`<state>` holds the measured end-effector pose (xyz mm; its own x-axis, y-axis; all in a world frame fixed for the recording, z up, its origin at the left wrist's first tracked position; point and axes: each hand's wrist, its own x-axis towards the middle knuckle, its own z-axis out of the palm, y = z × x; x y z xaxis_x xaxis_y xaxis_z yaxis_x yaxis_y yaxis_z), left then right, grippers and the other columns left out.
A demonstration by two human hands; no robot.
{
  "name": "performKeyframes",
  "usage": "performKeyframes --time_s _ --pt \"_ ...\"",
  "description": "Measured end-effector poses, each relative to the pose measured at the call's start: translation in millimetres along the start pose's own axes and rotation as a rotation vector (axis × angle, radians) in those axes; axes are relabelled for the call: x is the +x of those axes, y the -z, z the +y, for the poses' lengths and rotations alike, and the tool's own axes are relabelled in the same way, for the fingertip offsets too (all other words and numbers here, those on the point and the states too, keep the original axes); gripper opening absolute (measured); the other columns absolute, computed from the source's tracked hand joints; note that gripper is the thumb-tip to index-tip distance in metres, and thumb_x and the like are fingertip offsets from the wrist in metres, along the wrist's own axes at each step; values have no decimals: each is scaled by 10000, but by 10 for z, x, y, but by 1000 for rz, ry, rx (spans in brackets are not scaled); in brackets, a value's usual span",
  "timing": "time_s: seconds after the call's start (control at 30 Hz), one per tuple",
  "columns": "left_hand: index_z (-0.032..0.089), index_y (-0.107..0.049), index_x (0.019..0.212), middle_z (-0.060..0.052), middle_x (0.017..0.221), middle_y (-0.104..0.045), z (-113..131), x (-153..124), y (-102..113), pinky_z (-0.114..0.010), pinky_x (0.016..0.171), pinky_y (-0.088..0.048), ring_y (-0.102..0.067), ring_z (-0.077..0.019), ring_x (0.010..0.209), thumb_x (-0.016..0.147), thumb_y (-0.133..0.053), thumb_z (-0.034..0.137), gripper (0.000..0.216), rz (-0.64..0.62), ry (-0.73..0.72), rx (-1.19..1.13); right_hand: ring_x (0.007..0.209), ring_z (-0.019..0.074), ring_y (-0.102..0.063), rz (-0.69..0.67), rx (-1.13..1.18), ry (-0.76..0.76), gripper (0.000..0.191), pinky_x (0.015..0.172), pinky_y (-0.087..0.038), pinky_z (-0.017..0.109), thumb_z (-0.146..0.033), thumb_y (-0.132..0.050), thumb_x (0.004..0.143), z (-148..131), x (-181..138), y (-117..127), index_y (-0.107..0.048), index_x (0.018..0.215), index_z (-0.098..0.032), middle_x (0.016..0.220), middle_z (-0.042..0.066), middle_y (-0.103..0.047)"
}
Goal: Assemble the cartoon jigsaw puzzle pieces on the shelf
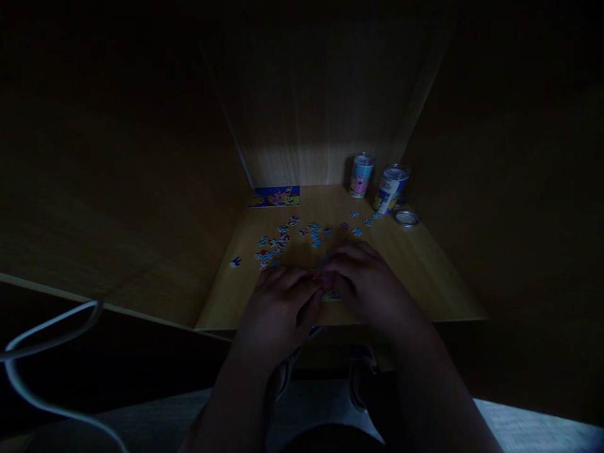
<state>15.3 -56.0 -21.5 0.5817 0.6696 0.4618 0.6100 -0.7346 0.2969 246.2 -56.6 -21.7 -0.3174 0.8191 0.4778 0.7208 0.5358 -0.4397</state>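
Note:
In the dim head view, a small joined patch of jigsaw pieces, pink with some green and yellow, lies near the front edge of the wooden surface. My left hand is closed at its left side, thumb and fingertips pinching its edge. From the right, my right hand curls over the patch, its fingers closed on a piece there. Both hands cover much of the patch, and the exact piece under the fingertips is hidden. Loose jigsaw pieces, mostly blue, lie scattered just beyond my hands.
A blue picture card lies at the back left. Two printed cans with clear tops stand at the back right, beside a round metal lid. Wooden panels enclose the surface. A white cable loops at lower left.

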Motion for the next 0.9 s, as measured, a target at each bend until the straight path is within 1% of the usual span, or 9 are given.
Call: performKeyframes --time_s 0.1,0.17,0.3,0.4,0.63,0.9 --pt "240 -757 1179 -48 1148 -784 16 6 1 -507 971 -539 -705 -264 1040 1068 -653 202 156 -9 13 2 1086 263 -668 -4 33 24 184 1014 -537 454 -111 -683 1011 -4 3 8 -810 1027 -243 1127 66 -774" --pt "230 -748 1168 -51 1104 -787 25 11 0 -507 953 -538 -706 -265 1014 1078 -636 207 146 -8 26 9 1088 258 -666 -2 43 42 181 1015 -531 448 -103 -681 1009 -2 1 6 -797 989 -241 1129 62 -770" --pt "234 -738 1143 -51 1090 -794 26 24 -5 -503 958 -538 -717 -265 1010 1084 -613 199 143 22 21 -1 1116 255 -664 -15 56 67 217 1015 -530 442 -74 -689 989 9 -8 -1 -807 996 -255 1160 48 -772" --pt "235 -732 1097 -45 1083 -800 26 36 -2 -501 954 -543 -722 -266 1007 1070 -619 182 128 41 12 -9 1113 249 -675 -20 69 74 240 1014 -529 438 -59 -695 972 16 -10 1 -810 984 -270 1145 32 -781" --pt "231 -735 1069 -52 1077 -800 28 41 13 -490 930 -549 -727 -269 999 1050 -627 162 129 44 11 -5 1097 244 -683 -15 98 115 252 1020 -528 441 -44 -695 953 11 3 10 -815 970 -265 1141 38 -785" --pt "211 -731 1042 -48 1059 -789 33 29 17 -504 934 -536 -705 -269 981 1058 -627 182 110 29 1 8 1084 241 -680 -29 109 90 241 1023 -533 447 -58 -666 972 2 7 6 -802 972 -258 1112 29 -788"
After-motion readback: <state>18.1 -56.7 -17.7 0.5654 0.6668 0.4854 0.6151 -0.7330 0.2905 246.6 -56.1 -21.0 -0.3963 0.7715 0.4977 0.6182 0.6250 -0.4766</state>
